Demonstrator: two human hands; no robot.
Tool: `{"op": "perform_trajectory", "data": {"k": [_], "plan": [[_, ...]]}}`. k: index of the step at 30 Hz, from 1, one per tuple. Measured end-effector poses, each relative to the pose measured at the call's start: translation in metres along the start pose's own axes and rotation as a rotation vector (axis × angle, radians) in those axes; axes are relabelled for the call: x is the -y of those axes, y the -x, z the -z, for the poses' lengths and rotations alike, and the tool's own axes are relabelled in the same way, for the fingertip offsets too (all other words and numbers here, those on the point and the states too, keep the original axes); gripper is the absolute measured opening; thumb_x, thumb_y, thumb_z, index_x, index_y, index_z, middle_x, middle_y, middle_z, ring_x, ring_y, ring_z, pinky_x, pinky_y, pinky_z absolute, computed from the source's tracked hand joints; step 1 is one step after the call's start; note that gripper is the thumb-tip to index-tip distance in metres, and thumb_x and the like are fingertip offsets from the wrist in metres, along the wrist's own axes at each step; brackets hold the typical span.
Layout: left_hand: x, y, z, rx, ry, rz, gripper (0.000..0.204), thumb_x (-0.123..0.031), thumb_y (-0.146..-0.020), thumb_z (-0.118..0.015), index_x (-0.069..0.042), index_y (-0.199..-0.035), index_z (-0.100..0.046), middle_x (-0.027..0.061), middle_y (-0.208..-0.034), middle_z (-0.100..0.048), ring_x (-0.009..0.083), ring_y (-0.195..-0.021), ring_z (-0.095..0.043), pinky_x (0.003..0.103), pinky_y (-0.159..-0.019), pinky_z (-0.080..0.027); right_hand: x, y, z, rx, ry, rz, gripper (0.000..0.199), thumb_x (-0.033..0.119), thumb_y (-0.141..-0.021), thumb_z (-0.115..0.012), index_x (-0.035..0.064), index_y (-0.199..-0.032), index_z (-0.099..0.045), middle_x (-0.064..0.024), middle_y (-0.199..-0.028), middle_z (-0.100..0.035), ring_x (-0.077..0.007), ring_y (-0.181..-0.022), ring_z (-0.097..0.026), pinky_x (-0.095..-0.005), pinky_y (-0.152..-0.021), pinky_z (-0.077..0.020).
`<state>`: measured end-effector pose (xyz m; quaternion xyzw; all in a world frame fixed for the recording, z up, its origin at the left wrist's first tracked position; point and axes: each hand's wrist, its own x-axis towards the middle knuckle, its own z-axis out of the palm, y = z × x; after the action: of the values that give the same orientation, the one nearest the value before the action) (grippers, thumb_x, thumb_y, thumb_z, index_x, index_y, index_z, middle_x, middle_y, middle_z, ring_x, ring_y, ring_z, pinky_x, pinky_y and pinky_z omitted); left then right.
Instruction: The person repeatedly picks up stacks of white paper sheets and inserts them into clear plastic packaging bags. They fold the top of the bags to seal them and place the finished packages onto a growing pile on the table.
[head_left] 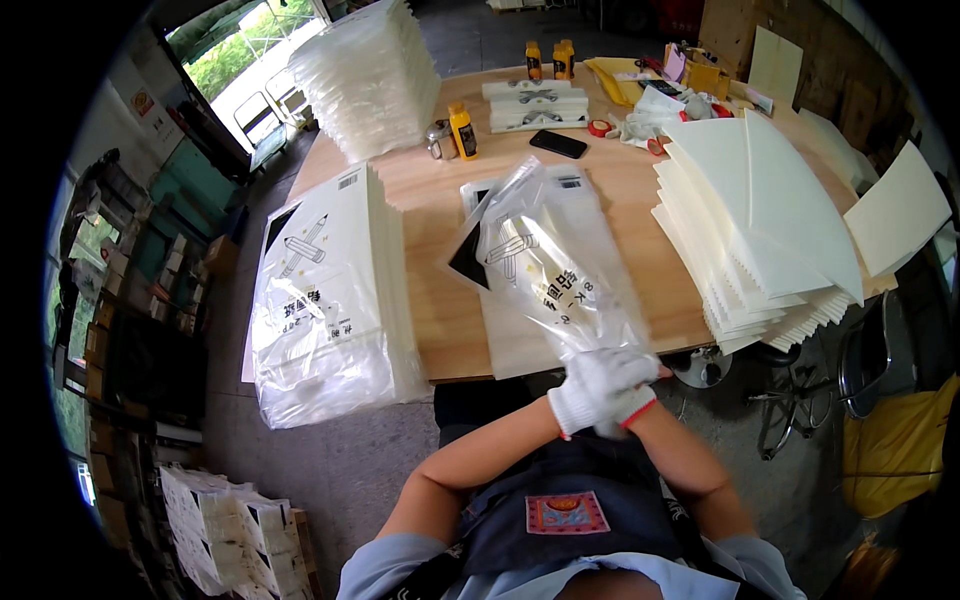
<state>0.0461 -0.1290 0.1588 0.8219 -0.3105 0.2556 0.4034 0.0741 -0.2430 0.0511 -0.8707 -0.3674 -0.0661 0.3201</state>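
Note:
A clear plastic bag (575,315) with a pencil drawing and a black corner lies slantwise on the table before me, its near end gathered and smeared by motion. Under it rests a pale printed sheet or pack (512,340). My left hand (592,388), in a white knitted glove, is closed on the bag's near end. Pressed close against it, my right hand (636,378) wears a similar glove with a red cuff edge; its fingers are mostly hidden. Left of the hands sits a stack of bagged paper packs (315,290) with the same drawing.
A stack of cream sheets (745,215) fans out at the right. Tall clear bags (365,75) are piled far left. Beyond the work lie a black phone (558,144), an orange bottle (462,132), red-handled scissors (657,146) and rolled packs (538,108). A chair (870,360) stands right.

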Motion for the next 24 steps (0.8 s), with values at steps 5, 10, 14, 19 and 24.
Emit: {"op": "perform_trajectory", "data": {"k": [5,10,14,19,24], "plan": [[0.044,0.071,0.027,-0.183,-0.148,0.513,0.012,-0.004,-0.069,-0.064,-0.011,-0.079,-0.065,0.0062,-0.068,-0.061,0.0265,-0.059,-0.062,0.035,-0.053,-0.050,0.049,0.001,0.047,-0.016,0.002,0.140,0.043,0.033,-0.087,-0.056,0.0072,-0.121,-0.052,-0.0155,-0.104,-0.063,-0.0324,-0.099,-0.060,-0.0435,-0.091,-0.0427],[0.003,0.094,0.023,-0.068,-0.149,0.195,0.013,-0.007,-0.065,-0.071,-0.012,-0.075,-0.062,0.0062,-0.067,-0.057,0.0299,-0.060,-0.056,0.035,-0.051,-0.044,0.004,-0.008,0.031,-0.085,0.395,-0.197,0.032,0.031,-0.088,-0.055,0.0072,-0.108,-0.061,-0.0177,-0.076,-0.065,-0.0345,-0.071,-0.064,-0.0438,-0.065,-0.0496],[0.055,0.160,0.034,-0.076,-0.684,0.544,0.019,-0.011,-0.067,-0.071,-0.009,-0.074,-0.054,0.0082,-0.072,-0.055,0.0301,-0.069,-0.055,0.037,-0.060,-0.045,-0.017,-0.022,0.039,-0.030,0.433,-0.280,0.026,0.030,-0.088,-0.053,0.0072,-0.097,-0.063,-0.0154,-0.058,-0.061,-0.0344,-0.050,-0.060,-0.0464,-0.051,-0.0482],[0.036,0.207,0.047,-0.623,-0.162,1.100,0.020,-0.007,-0.079,-0.070,-0.006,-0.078,-0.051,0.0052,-0.070,-0.047,0.0163,-0.063,-0.047,0.029,-0.058,-0.039,0.004,0.015,0.042,0.245,0.491,-0.142,0.024,0.027,-0.085,-0.051,0.0092,-0.070,-0.058,-0.0109,-0.056,-0.061,-0.0280,-0.050,-0.062,-0.0433,-0.049,-0.0487],[-0.056,0.246,0.038,-0.512,0.184,1.140,0.022,-0.006,-0.079,-0.073,-0.005,-0.076,-0.051,0.0007,-0.068,-0.049,0.0069,-0.059,-0.046,0.023,-0.054,-0.039,0.031,0.086,0.083,0.440,0.419,-0.104,0.020,0.028,-0.079,-0.054,0.0098,-0.070,-0.058,-0.0073,-0.056,-0.060,-0.0256,-0.049,-0.061,-0.0414,-0.048,-0.0479]]}}
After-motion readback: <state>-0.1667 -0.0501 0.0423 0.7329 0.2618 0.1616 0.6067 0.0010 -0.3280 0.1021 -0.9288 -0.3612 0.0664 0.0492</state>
